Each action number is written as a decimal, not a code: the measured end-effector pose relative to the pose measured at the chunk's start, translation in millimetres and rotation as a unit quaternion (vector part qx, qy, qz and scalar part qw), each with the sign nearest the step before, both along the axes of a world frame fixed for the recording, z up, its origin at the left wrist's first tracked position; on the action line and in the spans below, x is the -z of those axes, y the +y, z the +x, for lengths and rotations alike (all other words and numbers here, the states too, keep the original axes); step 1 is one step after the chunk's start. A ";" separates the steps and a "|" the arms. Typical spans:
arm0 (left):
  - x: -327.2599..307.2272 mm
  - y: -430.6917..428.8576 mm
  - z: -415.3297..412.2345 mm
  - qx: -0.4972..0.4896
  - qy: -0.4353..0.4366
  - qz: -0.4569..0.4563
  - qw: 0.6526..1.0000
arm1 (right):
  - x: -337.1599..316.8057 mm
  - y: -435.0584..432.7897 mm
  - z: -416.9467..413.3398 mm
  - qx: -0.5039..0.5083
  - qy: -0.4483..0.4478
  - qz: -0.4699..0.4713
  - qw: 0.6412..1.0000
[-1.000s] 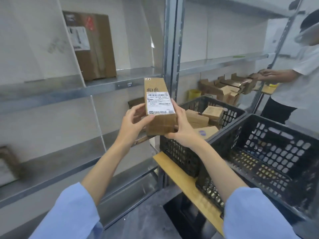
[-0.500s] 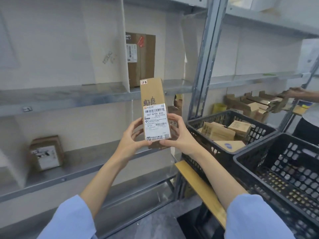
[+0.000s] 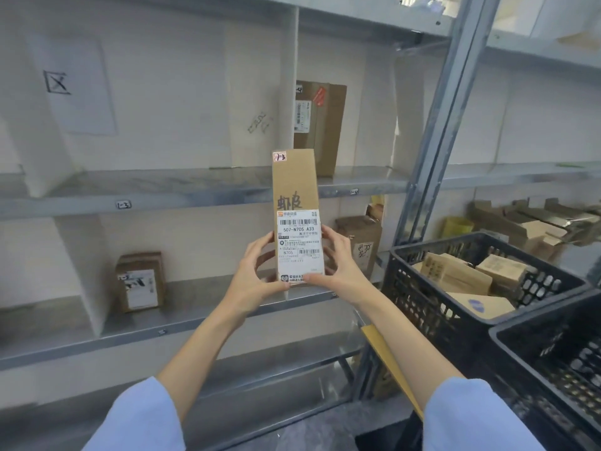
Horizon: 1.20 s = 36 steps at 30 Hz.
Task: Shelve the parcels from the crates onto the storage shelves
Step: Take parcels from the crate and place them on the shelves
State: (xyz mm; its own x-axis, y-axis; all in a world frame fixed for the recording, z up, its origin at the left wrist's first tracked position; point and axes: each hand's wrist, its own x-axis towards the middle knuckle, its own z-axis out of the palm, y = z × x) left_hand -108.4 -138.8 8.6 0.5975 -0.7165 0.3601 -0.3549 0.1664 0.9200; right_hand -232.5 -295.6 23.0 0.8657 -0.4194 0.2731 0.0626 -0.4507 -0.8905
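Lifted clear of the crates since a second ago, the long parcel (image 3: 297, 190) now stands upright before the shelving, and the person in white at the far right has dropped out of view. Far left, a white sheet (image 3: 78, 102) with a crossed box drawn on it hangs on the back wall above the upper shelf (image 3: 162, 187), whose front edge carries a tag (image 3: 123, 205) reading 1-3. Below it, on the middle shelf (image 3: 195, 307), a small labelled parcel (image 3: 140, 281) stands right of a white divider (image 3: 83, 265).

The left hand (image 3: 257, 275) grips the long parcel's lower left edge, fingers curled round its side. The right hand (image 3: 335, 265) holds the opposite edge, its thumb lying across the bottom of the white shipping label (image 3: 299, 239). The parcel is in the air, crossing the upper shelf's front edge in the view, with a pink sticker (image 3: 279, 156) at its top corner.

Behind it a tall brown carton (image 3: 320, 125) stands on the upper shelf. Right of the hands, another parcel (image 3: 359, 242) stands on the middle shelf. Past the grey upright (image 3: 432, 131), a black crate (image 3: 422, 288) holds several parcels, with a second black crate (image 3: 553, 353) just beside it at the near right.
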 end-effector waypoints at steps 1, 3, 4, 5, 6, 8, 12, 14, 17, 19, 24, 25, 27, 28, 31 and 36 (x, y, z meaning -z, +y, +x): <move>-1.5 3.6 1.2 -0.005 -0.001 -0.002 1.000 | -0.6 2.5 4.5 -0.006 -0.009 0.009 1.000; -5.0 11.9 3.5 -0.010 0.006 -0.009 1.000 | -2.1 6.0 14.1 -0.024 -0.019 0.024 0.999; -6.3 16.6 5.4 -0.016 0.012 -0.011 1.000 | -3.0 7.9 19.7 -0.033 -0.021 0.029 0.999; -8.1 21.2 7.6 -0.024 0.017 -0.015 0.999 | -4.5 10.3 25.4 -0.042 -0.022 0.032 0.998; -9.8 26.1 10.3 -0.035 0.021 -0.020 0.999 | -6.4 12.9 31.5 -0.051 -0.024 0.034 0.998; -12.7 36.2 17.0 -0.060 0.019 -0.031 0.998 | -9.8 19.3 45.3 -0.070 -0.032 0.042 0.996; -20.2 59.0 30.2 -0.109 0.004 -0.050 0.993 | -17.0 35.8 77.2 -0.103 -0.047 0.032 0.993; -26.5 69.3 35.8 -0.133 -0.011 -0.053 0.990 | -22.0 44.7 95.1 -0.122 -0.055 0.021 0.991; -36.1 80.5 47.6 -0.173 -0.039 -0.056 0.983 | -31.5 56.7 120.3 -0.147 -0.066 0.020 0.987; -41.7 85.8 56.5 -0.193 -0.048 -0.054 0.979 | -36.4 59.9 136.5 -0.159 -0.081 0.013 0.984; -50.0 88.8 73.7 -0.246 -0.062 -0.054 0.966 | -48.0 58.2 169.1 -0.219 -0.088 0.035 0.971; -50.5 89.0 77.2 -0.256 -0.068 -0.058 0.963 | -49.3 57.4 174.6 -0.232 -0.084 0.041 0.968; -51.2 89.3 85.0 -0.279 -0.092 -0.061 0.954 | -50.6 56.6 184.9 -0.250 -0.082 0.047 0.964; -51.7 90.0 89.4 -0.292 -0.105 -0.058 0.949 | -50.7 57.2 190.0 -0.254 -0.083 0.049 0.962; -55.9 94.1 102.2 -0.319 -0.127 -0.048 0.938 | -51.0 61.0 205.5 -0.251 -0.097 0.052 0.962; -72.7 108.7 132.3 -0.350 -0.154 -0.012 0.924 | -62.6 68.3 239.7 -0.233 -0.122 0.040 0.964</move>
State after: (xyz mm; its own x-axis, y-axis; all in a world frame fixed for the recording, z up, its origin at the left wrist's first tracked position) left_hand 24.0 -30.1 81.3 0.7785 -0.1828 0.6005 -0.6271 -0.1838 0.7570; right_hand 7.2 -227.3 85.6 0.8794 -0.0288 0.4752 0.4534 -0.2536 -0.8544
